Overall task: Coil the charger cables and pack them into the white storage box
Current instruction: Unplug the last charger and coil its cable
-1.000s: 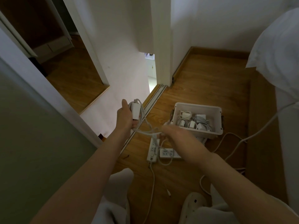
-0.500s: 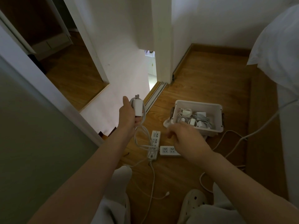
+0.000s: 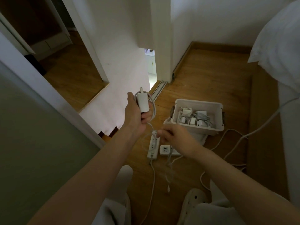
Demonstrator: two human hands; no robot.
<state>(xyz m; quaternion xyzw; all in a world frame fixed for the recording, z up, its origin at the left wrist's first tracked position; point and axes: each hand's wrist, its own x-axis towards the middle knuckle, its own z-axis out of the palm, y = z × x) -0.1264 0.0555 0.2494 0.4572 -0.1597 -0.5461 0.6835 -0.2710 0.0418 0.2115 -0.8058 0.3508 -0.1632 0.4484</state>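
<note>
My left hand (image 3: 137, 114) grips a white charger brick (image 3: 143, 102) upright, with a loop of its white cable (image 3: 153, 109) wound round the brick. Below and to the right, my right hand (image 3: 174, 137) pinches the same cable; the loose end hangs down past it to a small plug (image 3: 168, 190) near the floor. The white storage box (image 3: 217, 125) stands on the wooden floor to the right of my hands, holding several coiled white chargers (image 3: 194, 118).
Two white power strips (image 3: 152, 147) (image 3: 165, 150) lie on the floor under my hands, their cords trailing toward me and off right. A white wall corner and a sliding door track are ahead. A bed with white bedding (image 3: 279, 41) is at right. My slippered foot (image 3: 194, 200) is below.
My left hand has stayed raised with the brick. My right hand moved left and up along the cable, and the loose cable end lifted off the floor and now dangles.
</note>
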